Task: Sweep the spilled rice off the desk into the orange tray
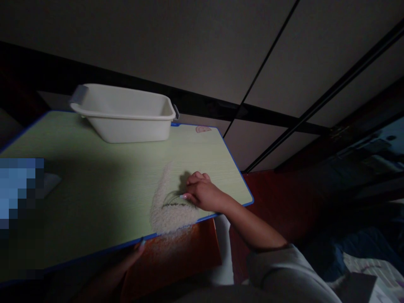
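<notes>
A pile of pale, rice-like grains (175, 218) lies at the front edge of the green table (104, 185), with a thinner band of grains trailing away toward the back. My right hand (202, 192) is low over the table beside the pile, fingers curled and closed around a thin, curved-edged piece (173, 198) that looks see-through; its exact kind is unclear. Below the table edge, an orange-red box (186, 248) stands under the pile, with pale grains or dust inside. My left hand (139, 248) grips this box at its left side; most of its fingers are hidden.
A white plastic basin (135, 129) with grey handles stands at the back of the table. Blue trim (235, 162) runs along the table edge. Behind are pale cabinet panels (195, 46). Dark red floor (274, 202) shows at the right. A blurred-out patch covers the left edge.
</notes>
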